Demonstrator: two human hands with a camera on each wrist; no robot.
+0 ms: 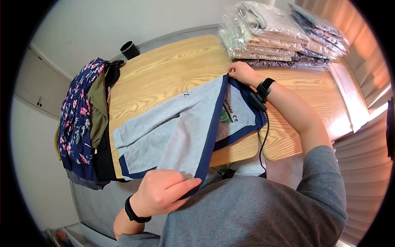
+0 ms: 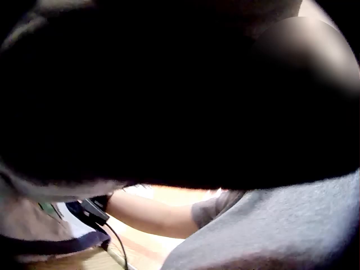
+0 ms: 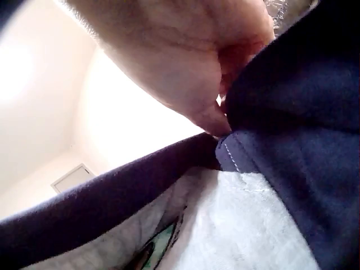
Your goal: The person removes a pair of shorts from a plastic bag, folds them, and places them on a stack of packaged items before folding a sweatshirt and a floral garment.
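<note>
A light grey garment with navy edging lies across the wooden table, partly folded over, with dark lettering and a green print showing on its right part. Near the person's body, the left hand pinches the lower end of a navy edge. At the far end of that edge, the right hand pinches the navy band. The right wrist view shows the thumb and fingers of the right hand on the navy fabric. Black covers most of the left wrist view, hiding the left hand's fingers.
Bagged folded clothes are stacked at the back right of the table. A black cup stands at the back left. Floral, olive and black clothes hang over the left edge. A black cable runs from the right wrist.
</note>
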